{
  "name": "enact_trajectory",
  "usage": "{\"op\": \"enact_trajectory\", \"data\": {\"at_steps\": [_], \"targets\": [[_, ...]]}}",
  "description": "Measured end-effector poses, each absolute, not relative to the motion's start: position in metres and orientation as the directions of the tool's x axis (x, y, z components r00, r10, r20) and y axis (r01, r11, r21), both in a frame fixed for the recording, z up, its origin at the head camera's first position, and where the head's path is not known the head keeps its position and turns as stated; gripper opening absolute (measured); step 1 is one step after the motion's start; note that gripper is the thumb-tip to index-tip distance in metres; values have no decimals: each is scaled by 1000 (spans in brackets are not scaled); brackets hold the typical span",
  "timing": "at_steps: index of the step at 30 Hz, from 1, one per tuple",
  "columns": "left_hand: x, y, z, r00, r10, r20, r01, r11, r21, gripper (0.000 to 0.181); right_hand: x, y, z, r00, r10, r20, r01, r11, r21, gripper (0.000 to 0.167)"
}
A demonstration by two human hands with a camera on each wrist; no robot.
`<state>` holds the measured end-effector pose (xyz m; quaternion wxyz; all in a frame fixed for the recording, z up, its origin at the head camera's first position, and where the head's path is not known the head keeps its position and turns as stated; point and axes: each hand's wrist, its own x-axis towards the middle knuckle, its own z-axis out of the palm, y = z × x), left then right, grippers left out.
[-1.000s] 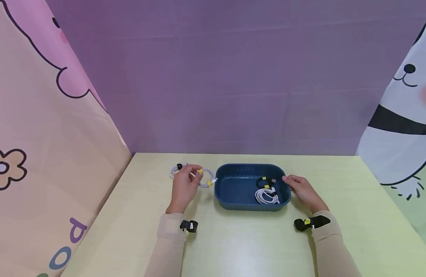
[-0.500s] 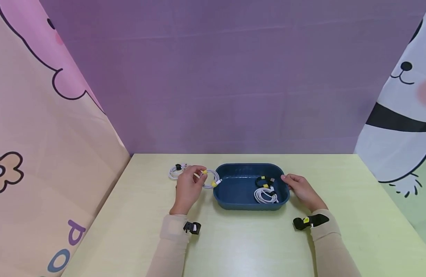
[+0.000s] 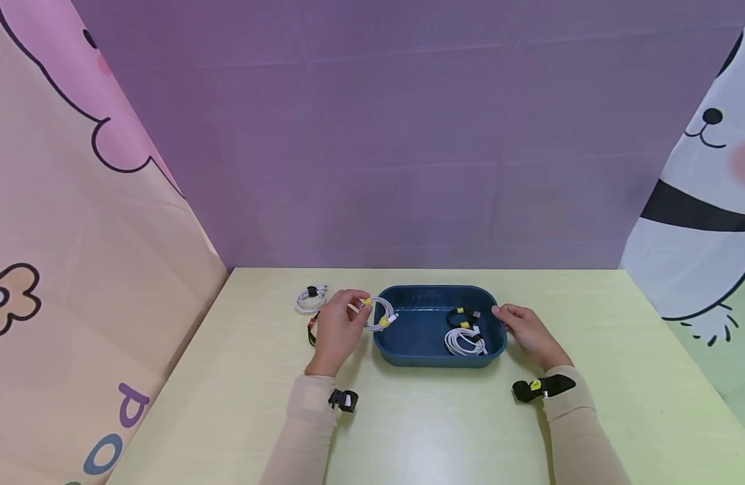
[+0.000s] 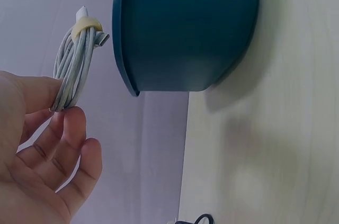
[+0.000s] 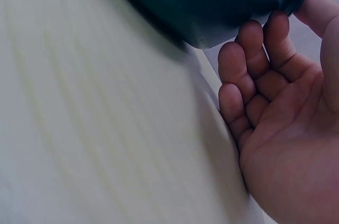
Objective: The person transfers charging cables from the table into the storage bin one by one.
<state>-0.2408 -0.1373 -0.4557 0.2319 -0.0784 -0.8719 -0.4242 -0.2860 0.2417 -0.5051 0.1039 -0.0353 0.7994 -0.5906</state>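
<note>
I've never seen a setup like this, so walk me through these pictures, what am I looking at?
There's no robot: a person works bare-handed. The wide picture comes from a head-worn camera; the close-ups come from the left-wrist camera and the right-wrist camera. The left hand pinches a yellow-tied cable coil by the left end of a blue bin. The right hand grips the bin's right end. Inside lie a small black coil and a larger white coil. Left of the bin, the table holds a black-tied white coil and a dark cable, partly hidden by the left hand.
</note>
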Motion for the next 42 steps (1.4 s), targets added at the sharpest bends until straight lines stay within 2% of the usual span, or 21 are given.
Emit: {"op": "enact_trajectory", "data": {"at_steps": [25, 42], "targets": [[-238, -123, -458, -886, 3, 463, 356, 642, 679, 18, -284, 238, -501, -975, -186, -121, 57, 319, -946, 40], [-234, -114, -458, -876, 61, 479, 378, 704, 601, 17, -284, 237, -505, -979, -181, -94, 29, 336, -941, 42]]}}
